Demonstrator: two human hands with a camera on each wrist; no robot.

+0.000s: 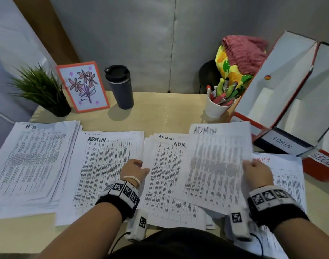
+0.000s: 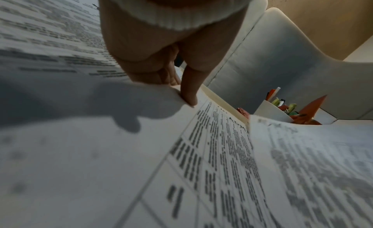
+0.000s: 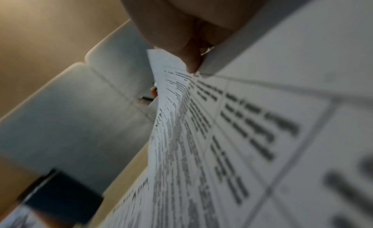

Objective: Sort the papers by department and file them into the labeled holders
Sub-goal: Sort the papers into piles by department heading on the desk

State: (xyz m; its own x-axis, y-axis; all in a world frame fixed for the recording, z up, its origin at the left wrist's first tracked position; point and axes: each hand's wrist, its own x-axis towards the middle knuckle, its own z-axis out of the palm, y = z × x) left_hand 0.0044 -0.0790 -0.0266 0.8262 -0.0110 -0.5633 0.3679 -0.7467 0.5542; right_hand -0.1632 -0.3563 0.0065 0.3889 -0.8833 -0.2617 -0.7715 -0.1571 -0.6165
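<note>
Right grip: the right hand pinches the right edge of a lifted ADMIN sheet, fingers curled round it.
Left grip: the left hand is curled, thumb on the left edge of the middle stack; the left wrist view shows a fingertip pressing a sheet edge.
Papers: an H-R pile lies far left, an ADMIN pile beside it, a red-lettered pile under the right wrist.
Holders: the ADMIN holder and SECURITY holder stand at the right.
Counter: the pale wood counter carries a plant, flower card, dark tumbler and pen cup.
Room: a grey padded wall stands behind.
</note>
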